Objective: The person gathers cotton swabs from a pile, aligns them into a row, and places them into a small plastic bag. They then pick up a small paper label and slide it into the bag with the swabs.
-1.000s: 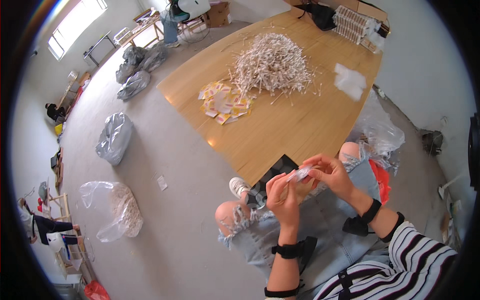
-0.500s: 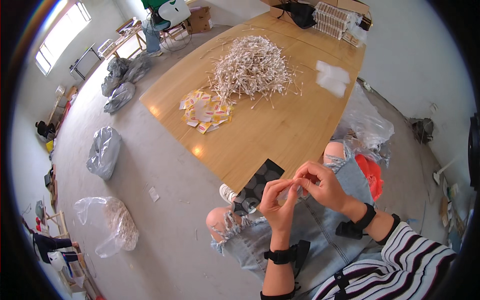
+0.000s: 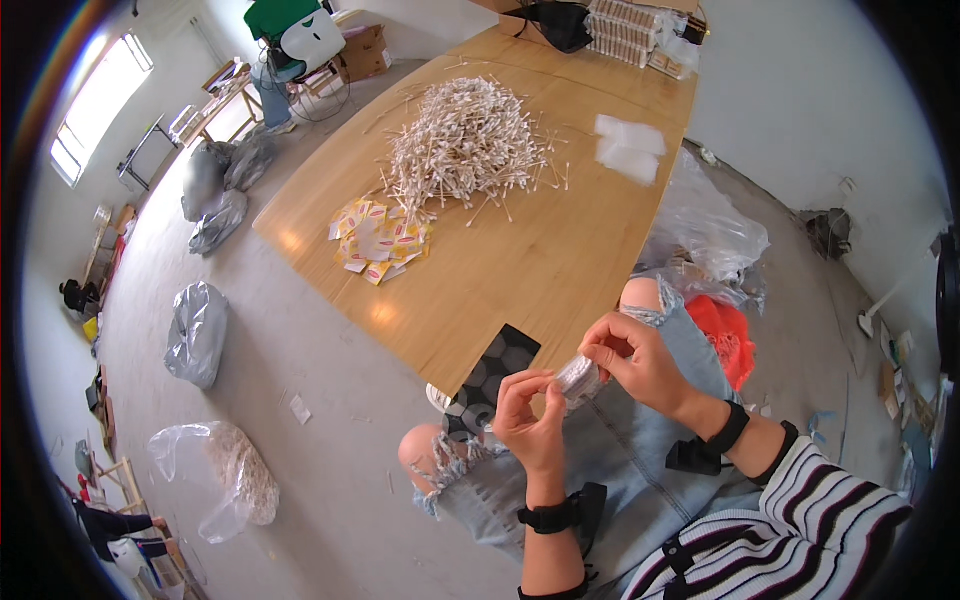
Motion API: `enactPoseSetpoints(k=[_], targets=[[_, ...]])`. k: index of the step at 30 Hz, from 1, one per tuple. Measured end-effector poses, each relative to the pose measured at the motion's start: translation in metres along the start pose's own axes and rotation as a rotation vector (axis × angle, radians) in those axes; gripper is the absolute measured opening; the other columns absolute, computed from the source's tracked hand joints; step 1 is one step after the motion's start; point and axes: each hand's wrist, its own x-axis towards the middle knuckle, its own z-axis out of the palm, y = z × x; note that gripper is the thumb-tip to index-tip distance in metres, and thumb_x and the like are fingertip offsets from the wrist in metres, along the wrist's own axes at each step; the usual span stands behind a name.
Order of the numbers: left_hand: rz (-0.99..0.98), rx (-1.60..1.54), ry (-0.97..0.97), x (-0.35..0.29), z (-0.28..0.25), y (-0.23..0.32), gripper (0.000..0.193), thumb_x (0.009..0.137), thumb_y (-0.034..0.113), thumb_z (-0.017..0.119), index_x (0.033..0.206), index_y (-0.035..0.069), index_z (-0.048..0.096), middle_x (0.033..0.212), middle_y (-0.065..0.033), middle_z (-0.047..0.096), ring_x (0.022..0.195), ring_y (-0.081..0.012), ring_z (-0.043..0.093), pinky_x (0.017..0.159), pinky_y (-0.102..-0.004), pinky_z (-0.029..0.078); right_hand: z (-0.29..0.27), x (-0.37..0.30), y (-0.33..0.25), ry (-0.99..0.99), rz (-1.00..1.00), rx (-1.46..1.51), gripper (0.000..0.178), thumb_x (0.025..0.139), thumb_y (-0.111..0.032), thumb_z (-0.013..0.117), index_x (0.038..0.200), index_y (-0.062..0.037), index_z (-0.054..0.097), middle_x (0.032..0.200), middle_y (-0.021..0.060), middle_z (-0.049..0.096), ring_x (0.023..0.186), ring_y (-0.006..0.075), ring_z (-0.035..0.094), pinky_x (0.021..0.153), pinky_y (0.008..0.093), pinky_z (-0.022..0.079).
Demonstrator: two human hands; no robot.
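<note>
A: What did we record for the left hand (image 3: 530,420)?

B: We saw it pinching, thumb against fingers, on the near left end of a small clear packet (image 3: 578,382). Something white showed through the plastic; we could not tell how much was inside.

A: And the right hand (image 3: 640,365)?

B: Also pinched, on the packet's other end, ahead and to the right of the left hand. We placed the packet between the two hands, above the torn blue jeans (image 3: 640,450).

A: What did we note ahead of them?

B: The wooden table (image 3: 480,290), with a dark hexagon-patterned sheet (image 3: 500,368) at its near corner, just beyond the left hand. Farther ahead and to the left of both hands, we marked loose yellow-and-white cards (image 3: 378,240), and past those a big heap of cotton swabs (image 3: 465,145). Well ahead of the right hand, flat white sheets (image 3: 630,150) lay near the table's right edge.

A: Off to the sides?

B: We logged a red bag (image 3: 735,350) near the right hand, on its right, and a clear bag of swabs (image 3: 245,480) on the floor, well left of the left hand.
</note>
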Motion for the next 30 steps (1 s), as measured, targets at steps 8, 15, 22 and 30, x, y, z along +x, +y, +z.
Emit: enactPoseSetpoints(k=[8, 15, 22, 30], targets=[[-0.058, 0.046, 0.107, 0.001, -0.024, -0.005, 0.004, 0.088, 0.000, 0.063, 0.088, -0.003, 0.064, 0.098, -0.0103, 0.061, 0.088, -0.0149, 0.059, 0.082, -0.0281, 0.048, -0.043, 0.000, 0.002, 0.195, 0.056, 0.109, 0.018, 0.100, -0.022, 0.056, 0.099, -0.0037, 0.057, 0.086, 0.0017, 0.059, 0.066, 0.0083, 0.061, 0.055, 0.0222, 0.047], [0.098, 0.003, -0.104, -0.009, 0.000, 0.004, 0.026, 0.086, 0.003, 0.071, 0.110, -0.005, 0.067, 0.113, -0.0167, 0.065, 0.101, -0.0225, 0.064, 0.088, -0.0302, 0.049, -0.012, -0.029, 0.005, -0.035, 0.086, 0.114, 0.020, 0.101, -0.023, 0.055, 0.103, -0.0034, 0.055, 0.092, 0.0041, 0.062, 0.073, 0.0102, 0.065, 0.058, 0.0244, 0.053], [-0.089, 0.096, -0.235, -0.024, -0.004, -0.004, 0.015, 0.082, -0.006, 0.073, 0.097, -0.004, 0.072, 0.098, -0.0123, 0.069, 0.087, -0.0159, 0.064, 0.073, -0.0245, 0.050, -0.018, -0.050, 0.008, -0.053, 0.055, 0.115, 0.012, 0.094, -0.014, 0.063, 0.096, -0.0019, 0.061, 0.085, 0.0070, 0.060, 0.075, 0.0120, 0.063, 0.057, 0.0275, 0.050], [-0.228, 0.371, -0.468, -0.029, 0.003, -0.002, 0.015, 0.091, 0.002, 0.065, 0.102, -0.007, 0.071, 0.091, -0.0099, 0.072, 0.078, -0.0131, 0.065, 0.072, -0.0220, 0.050, -0.048, -0.066, 0.032, 0.001, -0.033, 0.002, 0.013, 0.089, -0.016, 0.070, 0.095, -0.0042, 0.069, 0.080, 0.0041, 0.064, 0.063, 0.0116, 0.062, 0.059, 0.0267, 0.049]])
